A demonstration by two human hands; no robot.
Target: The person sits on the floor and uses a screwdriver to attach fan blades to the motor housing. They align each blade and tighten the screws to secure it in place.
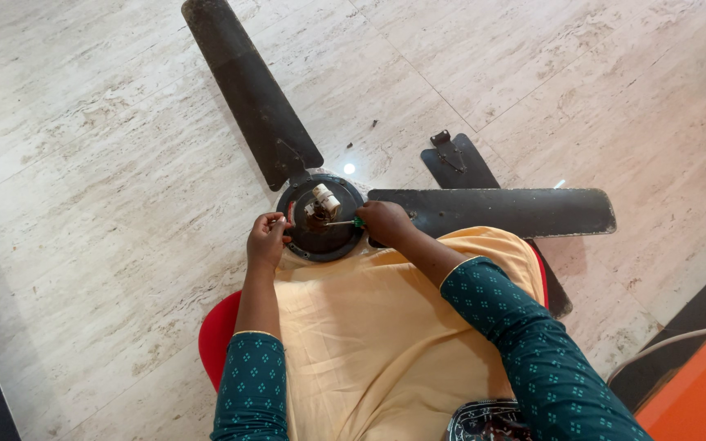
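A ceiling fan lies on the floor in front of my knees, its round dark motor hub facing up with a small whitish cylinder at its middle. My right hand grips a screwdriver with a green handle, its tip pointing left into the hub's centre. My left hand rests on the hub's left rim, steadying it. One dark blade runs up and left from the hub, another blade runs right.
A loose third blade with its metal bracket lies detached on the pale marble floor behind the right blade. Small screws lie on the tiles beyond the hub. I sit on a red seat; a white cable runs at right.
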